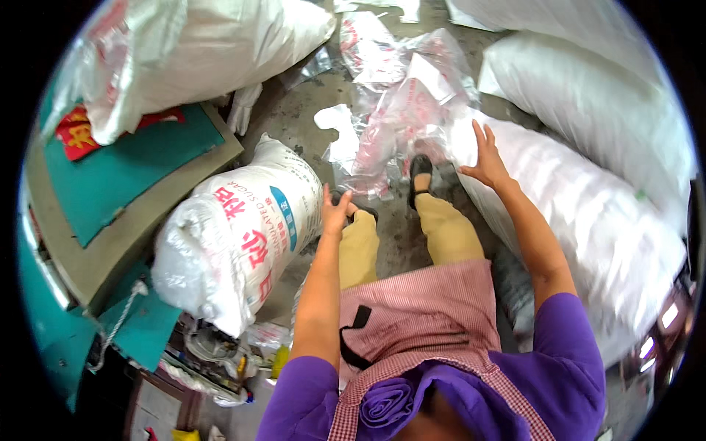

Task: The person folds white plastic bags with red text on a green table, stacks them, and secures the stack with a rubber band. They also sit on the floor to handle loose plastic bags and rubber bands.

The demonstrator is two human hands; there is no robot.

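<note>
Printed sack (243, 235) and white sack (588, 220) under spread hands, concrete floor (397, 228)

A full white woven sack (243, 235) with red lettering lies tilted beside the left-hand fingers (329, 202); a bigger white sack (588, 228) lies under the right-hand fingers (482, 143).

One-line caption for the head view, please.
Person in a checked apron stands between sacks, left hand against a printed white sack, right hand spread on a large white sack.
</note>
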